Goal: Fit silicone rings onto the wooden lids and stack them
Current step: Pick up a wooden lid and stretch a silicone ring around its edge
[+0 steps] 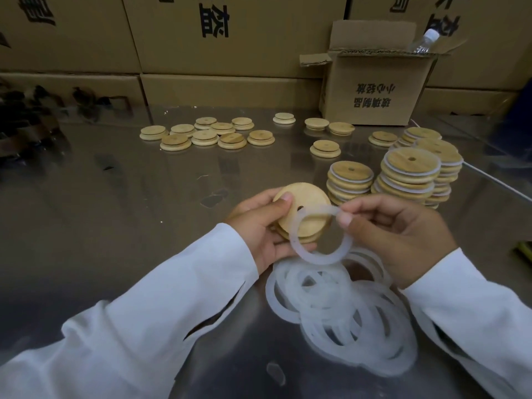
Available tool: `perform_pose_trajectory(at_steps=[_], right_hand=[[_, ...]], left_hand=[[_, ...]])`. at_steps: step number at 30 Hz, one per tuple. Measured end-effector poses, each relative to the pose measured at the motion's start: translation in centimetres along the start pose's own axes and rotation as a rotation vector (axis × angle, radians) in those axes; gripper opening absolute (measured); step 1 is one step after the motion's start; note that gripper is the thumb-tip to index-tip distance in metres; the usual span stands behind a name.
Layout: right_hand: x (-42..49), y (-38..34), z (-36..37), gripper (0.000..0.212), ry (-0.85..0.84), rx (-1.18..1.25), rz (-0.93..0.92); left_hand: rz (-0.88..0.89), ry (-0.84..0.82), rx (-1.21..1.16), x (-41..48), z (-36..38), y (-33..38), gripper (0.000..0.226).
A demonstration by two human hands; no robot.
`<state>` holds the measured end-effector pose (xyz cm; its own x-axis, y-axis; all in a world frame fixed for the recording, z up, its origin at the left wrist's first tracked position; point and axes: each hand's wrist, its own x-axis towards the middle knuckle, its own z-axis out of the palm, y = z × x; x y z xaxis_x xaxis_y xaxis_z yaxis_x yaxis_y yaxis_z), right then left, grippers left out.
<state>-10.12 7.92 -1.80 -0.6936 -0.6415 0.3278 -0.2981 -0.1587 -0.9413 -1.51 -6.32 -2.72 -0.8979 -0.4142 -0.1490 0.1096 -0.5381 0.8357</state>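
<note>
Left hand (259,230) grips a wooden lid (311,197); right hand (398,234) pinches a silicone ring (319,259) against it. Behind, a plastic bottle (426,40) pokes out of an open cardboard box (374,110)

Your left hand (259,230) holds a lid (305,197) of pale, matt, smooth-sanded wood. Your right hand (394,234) pinches a ring (316,259) of milky, translucent silicone with a smooth surface. Beneath both hands, the tabletop (129,211) is glossy, reflective metal. Beyond your right hand, the box (374,90) is matt brown cardboard. Your sleeves (178,283) are white cloth.
</note>
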Motion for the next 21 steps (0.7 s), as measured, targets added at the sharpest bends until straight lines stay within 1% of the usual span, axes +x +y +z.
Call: perform_pose_trajectory(at_steps=[1,2,3,4,6,8,12,15,18,21], right_hand=[[0.1,0.0,-0.1,0.008,0.027,0.038,0.028],[0.2,0.1,-0.2,0.012,0.055,0.055,0.054],[0.3,0.2,-0.3,0.019,0.082,0.052,0.073],[0.3,0.3,-0.3,0.026,0.105,0.037,0.088],[0.4,0.3,-0.3,0.031,0.134,0.015,0.101],[0.3,0.3,-0.2,0.03,0.156,0.01,0.092],[0.2,0.0,-0.2,0.025,0.172,-0.024,0.058],[0.0,-0.2,0.1,0.022,0.178,-0.074,0.0],[-0.1,-0.3,0.4,0.019,0.173,-0.103,-0.046],[0.0,-0.1,0.3,0.018,0.173,-0.115,-0.038]], left_hand=[[-0.027,-0.026,-0.001,0.0,0.0,0.0,0.034],[-0.057,-0.05,0.004,0.0,0.1,-0.1,0.045],[-0.082,-0.073,0.022,-0.1,0.1,-0.1,0.056],[-0.092,-0.103,0.048,-0.2,0.1,-0.2,0.061],[-0.063,-0.168,0.117,-0.4,0.2,-0.4,0.056],[-0.013,-0.207,0.191,-0.9,0.3,-0.7,0.046],[0.022,-0.231,0.239,-1.0,0.5,-1.2,0.038],[0.031,-0.223,0.252,-1.0,0.8,-1.2,0.024],[0.025,-0.221,0.236,-1.0,0.9,-1.2,0.023],[0.025,-0.237,0.227,-1.1,0.9,-1.1,0.025]])
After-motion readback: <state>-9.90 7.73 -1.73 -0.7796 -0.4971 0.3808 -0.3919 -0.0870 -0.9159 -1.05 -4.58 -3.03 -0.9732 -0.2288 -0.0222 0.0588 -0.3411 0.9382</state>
